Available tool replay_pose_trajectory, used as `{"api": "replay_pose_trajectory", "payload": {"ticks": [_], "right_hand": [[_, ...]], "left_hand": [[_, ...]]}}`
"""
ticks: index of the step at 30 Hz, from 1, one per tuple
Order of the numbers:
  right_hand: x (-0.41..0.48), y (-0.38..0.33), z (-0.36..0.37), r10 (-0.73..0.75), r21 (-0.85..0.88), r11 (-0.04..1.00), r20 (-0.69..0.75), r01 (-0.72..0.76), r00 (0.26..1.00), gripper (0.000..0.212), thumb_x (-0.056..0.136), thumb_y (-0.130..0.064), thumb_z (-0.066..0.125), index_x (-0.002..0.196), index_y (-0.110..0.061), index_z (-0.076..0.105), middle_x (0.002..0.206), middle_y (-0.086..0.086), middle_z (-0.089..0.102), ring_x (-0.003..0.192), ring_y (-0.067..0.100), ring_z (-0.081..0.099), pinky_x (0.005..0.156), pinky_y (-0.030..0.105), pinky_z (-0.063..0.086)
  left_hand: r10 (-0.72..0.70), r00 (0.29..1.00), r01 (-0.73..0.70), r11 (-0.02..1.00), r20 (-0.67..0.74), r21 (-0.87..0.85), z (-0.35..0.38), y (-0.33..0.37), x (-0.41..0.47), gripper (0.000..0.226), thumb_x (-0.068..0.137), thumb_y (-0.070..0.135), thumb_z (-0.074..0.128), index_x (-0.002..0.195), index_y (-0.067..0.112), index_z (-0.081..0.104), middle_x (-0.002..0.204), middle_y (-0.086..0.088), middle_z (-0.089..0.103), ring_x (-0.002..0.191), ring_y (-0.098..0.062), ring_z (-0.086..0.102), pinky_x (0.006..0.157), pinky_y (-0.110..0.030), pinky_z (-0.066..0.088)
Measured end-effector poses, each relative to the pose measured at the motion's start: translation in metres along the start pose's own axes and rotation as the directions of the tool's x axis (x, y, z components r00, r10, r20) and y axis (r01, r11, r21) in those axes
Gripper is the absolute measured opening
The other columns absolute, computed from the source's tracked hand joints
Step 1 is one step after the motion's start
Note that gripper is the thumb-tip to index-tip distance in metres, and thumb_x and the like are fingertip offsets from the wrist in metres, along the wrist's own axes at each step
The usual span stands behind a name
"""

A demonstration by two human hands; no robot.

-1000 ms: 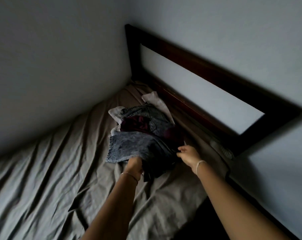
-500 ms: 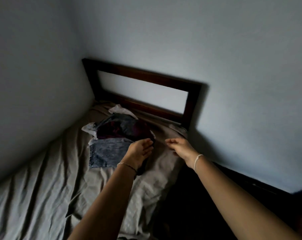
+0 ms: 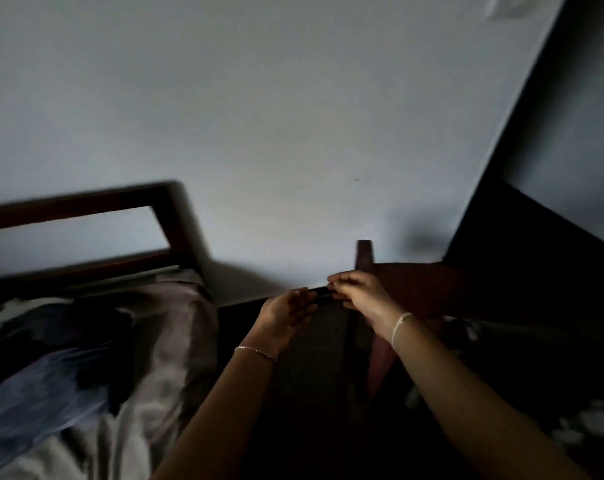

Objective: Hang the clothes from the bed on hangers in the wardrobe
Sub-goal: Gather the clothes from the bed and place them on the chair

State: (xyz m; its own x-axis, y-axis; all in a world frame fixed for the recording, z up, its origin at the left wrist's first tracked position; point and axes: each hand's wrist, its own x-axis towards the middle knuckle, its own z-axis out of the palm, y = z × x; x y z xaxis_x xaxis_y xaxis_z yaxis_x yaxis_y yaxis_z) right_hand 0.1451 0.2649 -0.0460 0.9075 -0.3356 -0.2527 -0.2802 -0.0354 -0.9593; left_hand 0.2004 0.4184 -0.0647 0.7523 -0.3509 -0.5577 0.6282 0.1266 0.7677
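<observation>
Dark garment (image 3: 314, 355): hangs off the bed, in the gap between the person's two forearms, with its top edge held up at hand height.
Right hand (image 3: 357, 292): fingers curled, pinching the garment's top edge.
Left hand (image 3: 286, 315): at the same top edge with its fingers fairly straight; the dim light hides whether they grip the cloth.
Handling: it looks like soft, light cloth that drapes limply and has no stiffness. It is unlikely to slip or break, but it is likely to fold or twist if held at one point only.
Where to hold: probably best at the two ends of the top edge, spread wide enough for a hanger to pass under.
Long axis: runs top to bottom. The held edge is uppermost and the free end points at the floor, where it is lost in shadow.
Facing: the flat of the cloth is turned towards the person, and its type is too dark to make out.
Pile of clothes (image 3: 61, 375): lies on the bed (image 3: 175, 323) to the person's left, below the headboard (image 3: 78, 206), well apart from both hands and not yet hung.
Wooden furniture (image 3: 418, 285): stands just behind the right hand, against the wall (image 3: 293, 133).
</observation>
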Motion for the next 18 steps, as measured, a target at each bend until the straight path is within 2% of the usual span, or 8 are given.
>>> {"api": "replay_pose_trajectory", "payload": {"ticks": [3,5,7,9,10,14,16,18], "right_hand": [[-0.021,0.016,-0.09,-0.099,-0.111,0.99,-0.143,0.083,0.985,0.015,0.091,0.002,0.058,0.101,-0.002,0.068,0.089,0.004,0.066,0.074,0.004,0.056,0.06,0.009,0.043],[-0.034,0.03,-0.153,-0.148,-0.218,0.971,-0.205,0.103,0.968,0.014,0.089,0.003,0.06,0.099,-0.001,0.069,0.093,0.009,0.067,0.078,0.009,0.059,0.07,0.016,0.046],[-0.047,0.041,-0.213,-0.162,-0.319,0.944,-0.226,0.084,0.961,0.012,0.089,0.0,0.06,0.095,-0.004,0.07,0.099,0.011,0.07,0.09,0.015,0.062,0.084,0.025,0.048],[-0.056,0.051,-0.265,-0.164,-0.436,0.899,-0.238,0.046,0.957,0.013,0.09,-0.004,0.058,0.094,-0.008,0.07,0.103,0.009,0.071,0.097,0.018,0.064,0.091,0.031,0.048],[-0.06,0.056,-0.291,-0.167,-0.493,0.87,-0.243,0.026,0.956,0.015,0.091,-0.006,0.057,0.094,-0.011,0.07,0.105,0.008,0.071,0.099,0.019,0.064,0.093,0.033,0.048],[-0.064,0.07,-0.364,-0.054,-0.65,0.746,-0.272,-0.143,0.961,0.018,0.095,-0.022,0.05,0.1,-0.019,0.067,0.114,0.007,0.068,0.109,0.028,0.061,0.096,0.039,0.047],[-0.058,0.078,-0.386,0.107,-0.742,0.612,-0.264,-0.272,0.959,0.039,0.099,-0.043,0.039,0.115,-0.017,0.062,0.125,0.013,0.061,0.117,0.034,0.055,0.099,0.043,0.043],[-0.05,0.087,-0.399,0.273,-0.812,0.468,-0.242,-0.348,0.931,0.073,0.093,-0.068,0.02,0.131,-0.016,0.055,0.139,0.014,0.052,0.128,0.033,0.048,0.108,0.046,0.034]], "left_hand": [[0.025,0.989,-0.046,0.988,0.143,0.146,0.09,-0.035,0.001,0.023,0.099,0.013,0.04,0.091,0.013,0.061,0.073,0.003,0.072,0.065,-0.012,0.065,0.058,-0.023,0.044],[0.051,0.977,-0.109,0.953,0.207,0.281,0.147,-0.057,0.001,0.023,0.099,0.011,0.042,0.084,0.014,0.059,0.065,0.003,0.068,0.049,-0.006,0.059,0.045,-0.016,0.039],[0.1,0.97,-0.192,0.873,0.221,0.449,0.19,-0.078,0.013,0.021,0.095,0.011,0.051,0.075,0.012,0.057,0.064,-0.004,0.061,0.049,-0.011,0.054,0.044,-0.017,0.041],[0.151,0.964,-0.26,0.71,0.219,0.655,0.215,-0.102,0.036,0.021,0.086,0.018,0.06,0.068,0.008,0.059,0.065,-0.01,0.059,0.064,-0.022,0.057,0.064,-0.034,0.054],[0.156,0.964,-0.264,0.602,0.213,0.754,0.225,-0.113,0.048,0.022,0.084,0.023,0.061,0.068,0.007,0.06,0.067,-0.011,0.061,0.07,-0.025,0.058,0.072,-0.042,0.053],[0.162,0.978,-0.157,0.158,0.131,0.975,0.246,-0.121,0.048,0.045,0.08,0.051,0.043,0.093,0.014,0.066,0.108,-0.013,0.067,0.104,-0.033,0.061,0.098,-0.046,0.044],[0.057,0.995,-0.084,-0.045,0.086,0.995,0.251,-0.117,0.052,0.061,0.087,0.058,0.027,0.124,0.02,0.058,0.131,-0.006,0.057,0.124,-0.035,0.05,0.109,-0.058,0.027],[-0.049,0.997,-0.073,-0.226,0.063,0.971,0.255,-0.116,0.065,0.084,0.078,0.077,0.006,0.141,0.034,0.041,0.143,0.001,0.047,0.134,-0.034,0.04,0.109,-0.065,0.014]]}}
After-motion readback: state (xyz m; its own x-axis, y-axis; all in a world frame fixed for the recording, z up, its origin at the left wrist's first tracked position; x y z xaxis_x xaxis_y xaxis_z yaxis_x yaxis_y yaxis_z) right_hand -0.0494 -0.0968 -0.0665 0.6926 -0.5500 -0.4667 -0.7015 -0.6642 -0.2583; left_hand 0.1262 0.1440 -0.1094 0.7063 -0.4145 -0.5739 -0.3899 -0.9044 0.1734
